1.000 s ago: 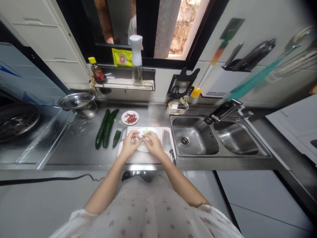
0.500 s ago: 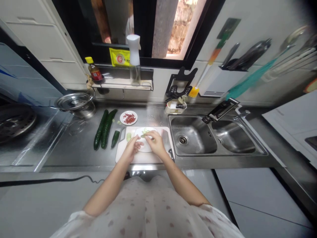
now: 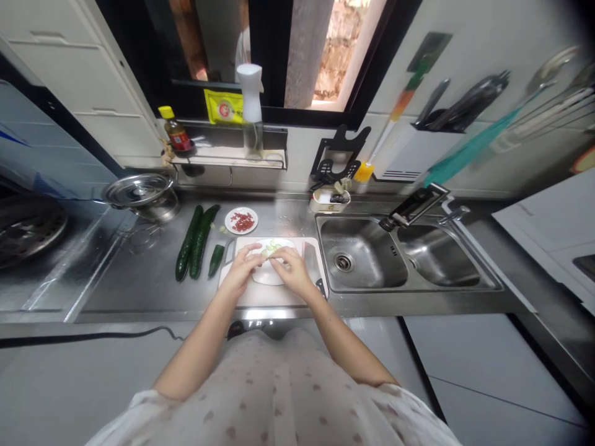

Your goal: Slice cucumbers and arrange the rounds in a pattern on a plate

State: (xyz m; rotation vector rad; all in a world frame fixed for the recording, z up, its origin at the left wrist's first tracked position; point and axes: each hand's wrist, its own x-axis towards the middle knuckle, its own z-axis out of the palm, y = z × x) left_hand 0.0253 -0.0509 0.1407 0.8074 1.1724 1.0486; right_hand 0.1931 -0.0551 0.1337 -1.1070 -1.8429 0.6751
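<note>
My left hand (image 3: 242, 267) and my right hand (image 3: 289, 269) meet over a white plate (image 3: 267, 280) on the cutting board (image 3: 260, 298). Between their fingertips is a small, pale cucumber slice (image 3: 264, 253), partly hidden, with the fingers of both hands closed on it. Several green-edged cucumber slices (image 3: 273, 244) lie on the plate just beyond the fingers. Left of the board rests a cut cucumber piece (image 3: 215, 260), with two whole cucumbers (image 3: 194, 241) farther left. A knife (image 3: 320, 286) lies along the board's right side, its blade partly behind my right hand.
A small plate of chopped red bits (image 3: 242, 221) stands behind the board. To the right is a double sink (image 3: 362, 260) with a black faucet (image 3: 409, 207). A lidded steel pot (image 3: 142, 195) sits at the back left, below a shelf (image 3: 227, 160) with bottles.
My left hand has turned and moved up and right, its fingertips now meeting those of my right hand at the slice. It now covers the slices at the board's left. My right hand has barely moved.
</note>
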